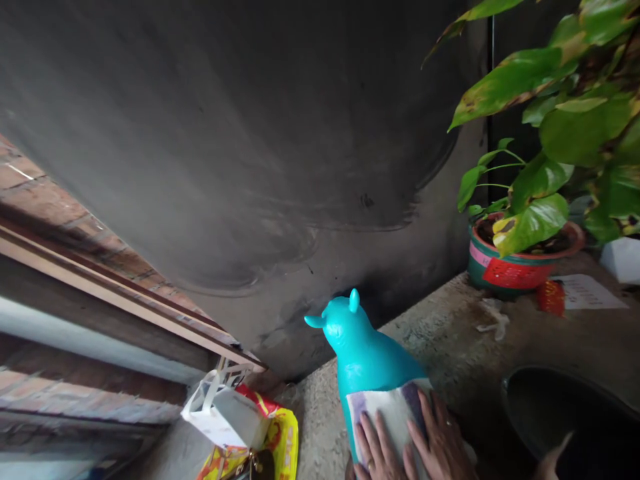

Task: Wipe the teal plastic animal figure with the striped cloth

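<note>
A turquoise animal-shaped toy (357, 353), smooth and glossy like an inflatable, stands at the lower middle with its head and two pointed ears or horns towards the wall. Over its back lies a white cloth (390, 403) with purple patches. My left hand (377, 450) rests flat on the cloth, fingers stretched out and slightly apart. Beside it, my right hand (440, 437) also lies on the cloth with its fingers spread, at the toy's right side. The frame's bottom edge cuts off both wrists and the toy's rear.
A dark wall (250, 167) rises ahead. On the right are a potted plant (525, 267), a paper sheet (593, 292) and a dark round basin (540, 393). At lower left, a white paper bag (225, 417) stands by a yellow-red bag (287, 433). A skin-coloured shape at bottom right is unclear.
</note>
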`<state>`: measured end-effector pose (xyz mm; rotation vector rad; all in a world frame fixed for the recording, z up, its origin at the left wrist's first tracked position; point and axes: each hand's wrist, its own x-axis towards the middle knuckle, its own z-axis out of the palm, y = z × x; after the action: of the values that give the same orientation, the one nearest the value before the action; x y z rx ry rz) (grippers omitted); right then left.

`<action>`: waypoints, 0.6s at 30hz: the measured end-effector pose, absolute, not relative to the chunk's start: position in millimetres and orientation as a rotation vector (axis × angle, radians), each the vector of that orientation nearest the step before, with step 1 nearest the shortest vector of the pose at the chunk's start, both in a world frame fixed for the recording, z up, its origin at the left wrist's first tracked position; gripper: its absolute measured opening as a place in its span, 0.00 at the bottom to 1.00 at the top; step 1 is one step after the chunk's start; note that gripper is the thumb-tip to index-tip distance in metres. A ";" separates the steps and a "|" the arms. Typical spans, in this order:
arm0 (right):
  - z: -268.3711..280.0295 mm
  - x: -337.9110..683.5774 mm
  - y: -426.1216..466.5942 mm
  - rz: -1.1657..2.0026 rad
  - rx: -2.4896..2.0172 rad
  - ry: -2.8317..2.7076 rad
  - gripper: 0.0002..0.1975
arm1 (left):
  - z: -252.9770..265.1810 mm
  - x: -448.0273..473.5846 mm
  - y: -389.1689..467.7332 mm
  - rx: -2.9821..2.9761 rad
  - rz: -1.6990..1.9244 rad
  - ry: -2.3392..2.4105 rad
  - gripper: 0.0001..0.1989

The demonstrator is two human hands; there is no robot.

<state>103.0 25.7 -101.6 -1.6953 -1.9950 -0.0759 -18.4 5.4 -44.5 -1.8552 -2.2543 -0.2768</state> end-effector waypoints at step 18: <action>-126.3 106.4 46.2 -0.011 -1.651 -1.922 0.28 | -49.2 -25.0 20.8 -1.884 -0.246 -2.307 0.29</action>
<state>106.4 46.2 -126.3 -1.6508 -1.9215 -0.0106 -25.0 20.8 -49.2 -1.8838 -2.3067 -0.2461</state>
